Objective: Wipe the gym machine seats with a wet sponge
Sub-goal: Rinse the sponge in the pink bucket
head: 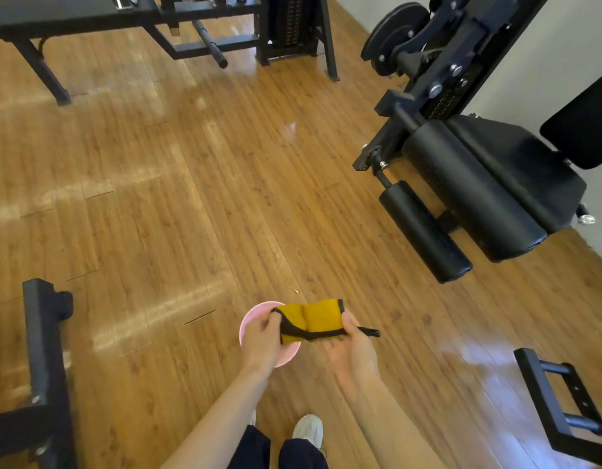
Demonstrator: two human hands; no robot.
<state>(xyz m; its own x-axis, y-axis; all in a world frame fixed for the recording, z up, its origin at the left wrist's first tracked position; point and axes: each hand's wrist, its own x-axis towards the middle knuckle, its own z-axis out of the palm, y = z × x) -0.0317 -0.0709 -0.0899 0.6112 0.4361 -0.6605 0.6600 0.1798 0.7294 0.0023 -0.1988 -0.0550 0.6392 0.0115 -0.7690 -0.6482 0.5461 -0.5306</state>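
Both the left hand and right hand pinch the yellow black-edged sponge cloth over the round pink plastic bowl; wring there so drips fall inside.

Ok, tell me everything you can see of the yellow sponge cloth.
The yellow sponge cloth is a soft, mustard-yellow rectangular pad edged in black trim, with a black loop trailing off its right end. It looks folded or creased down the middle. Held stretched, roughly level, above the pink bowl, it is pinched at its left end by the left hand and gripped at its right end by the right hand.
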